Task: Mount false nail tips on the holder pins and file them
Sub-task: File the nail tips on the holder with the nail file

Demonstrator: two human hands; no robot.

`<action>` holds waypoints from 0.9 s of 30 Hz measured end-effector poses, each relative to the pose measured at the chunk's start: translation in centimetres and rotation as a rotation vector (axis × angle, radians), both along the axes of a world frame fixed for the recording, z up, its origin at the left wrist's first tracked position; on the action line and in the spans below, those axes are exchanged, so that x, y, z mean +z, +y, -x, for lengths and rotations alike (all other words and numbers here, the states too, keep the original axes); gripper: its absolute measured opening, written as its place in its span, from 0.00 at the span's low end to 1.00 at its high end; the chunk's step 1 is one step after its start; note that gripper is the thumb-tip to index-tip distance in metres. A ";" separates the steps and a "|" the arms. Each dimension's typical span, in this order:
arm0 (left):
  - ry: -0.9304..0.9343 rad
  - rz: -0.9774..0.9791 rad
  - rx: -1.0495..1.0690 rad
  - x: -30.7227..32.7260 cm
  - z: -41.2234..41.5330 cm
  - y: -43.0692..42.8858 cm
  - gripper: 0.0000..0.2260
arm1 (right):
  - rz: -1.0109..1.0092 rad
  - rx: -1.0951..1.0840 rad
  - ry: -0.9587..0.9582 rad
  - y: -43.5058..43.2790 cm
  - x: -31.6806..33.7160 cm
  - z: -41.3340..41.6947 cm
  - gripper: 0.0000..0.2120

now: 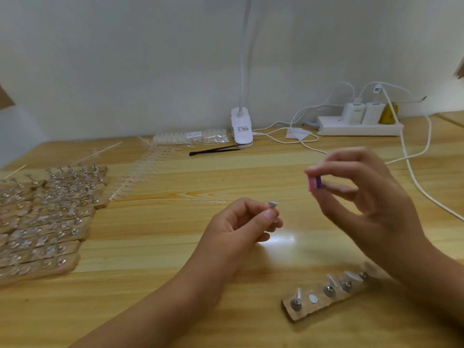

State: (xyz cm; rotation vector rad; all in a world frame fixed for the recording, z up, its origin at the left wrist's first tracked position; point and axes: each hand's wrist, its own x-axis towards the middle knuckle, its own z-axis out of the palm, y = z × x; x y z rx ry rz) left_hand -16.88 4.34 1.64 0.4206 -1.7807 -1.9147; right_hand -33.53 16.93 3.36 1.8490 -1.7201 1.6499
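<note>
Pale grey wall backs a light wooden tabletop (155, 247) with a yellow grain that fills the lower view. At centre, the left hand (241, 222) is raised above the wood with its thumb and forefinger pinched closed on a small silver holder pin (272, 205), whose flat top points up; whether a nail tip sits on it is too small to tell. At about 2 o'clock from that hand, well apart from it, the right hand (364, 197) pinches a small pink and purple filing block (314, 184) between thumb and fingertips, the other fingers curled loosely. Down at 5 o'clock lies a short wooden holder strip (313, 308), tilted, carrying several silver pins with clear false nail tips (351, 277) on them and one bare round white spot; the right wrist hides its far end. Over at 9 o'clock a stack of matching wooden strips loaded with clear tips (50, 222) covers the left edge. Just beyond them, toward 11 o'clock, lie translucent strips of unmounted nail tips (145, 167) and a clear packet of more tips (190, 137). At 12 o'clock a white clip-on lamp (241, 129) stands against the wall, a thin black tool (213, 149) lying just beside its base. At 1 o'clock a white power strip (359, 126) holds white chargers, and white cables (414, 177) trail across the wood
</note>
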 end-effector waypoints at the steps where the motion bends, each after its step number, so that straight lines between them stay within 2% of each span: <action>1: 0.007 -0.027 0.003 0.0 0.1 0.0 0.03 | 0.022 0.020 0.078 0.0 0.0 -0.4 0.10; 4: 0.016 -0.046 -0.007 -0.1 0.1 0.2 0.04 | 0.032 0.007 0.309 -0.2 -0.1 -1.2 0.12; 5: 0.016 -0.041 -0.013 -0.1 0.1 0.2 0.04 | 0.011 0.007 0.332 -0.3 -0.2 -1.2 0.13; 10: 0.017 -0.072 -0.012 -0.2 0.3 0.1 0.03 | -0.087 0.030 0.241 -0.3 0.7 -0.4 0.11; 13: 0.029 -0.120 -0.039 -0.2 0.3 0.1 0.06 | -0.068 0.048 0.360 -0.3 1.0 -0.6 0.10; 16: 0.030 -0.162 -0.056 -0.1 0.5 0.2 0.04 | -0.117 0.017 0.412 -0.5 0.6 -0.1 0.10; 17: 0.029 -0.185 -0.040 -0.1 0.6 0.2 0.05 | -0.147 -0.006 0.358 -0.5 0.4 0.4 0.09; 19: 0.022 -0.228 -0.010 -0.1 0.6 0.0 0.06 | -0.321 0.002 0.076 -0.2 0.6 1.8 0.09; 22: 0.023 -0.246 -0.028 -0.1 0.5 -0.1 0.05 | -0.795 0.156 -0.400 1.1 1.7 4.8 0.14; 24: 0.024 -0.210 -0.052 -0.3 0.4 -0.1 0.05 | -0.977 0.191 -0.533 2.2 2.3 6.5 0.19; 27: 0.029 -0.157 -0.048 -0.3 0.3 -0.1 0.02 | -1.141 0.246 -0.583 2.7 2.6 6.9 0.20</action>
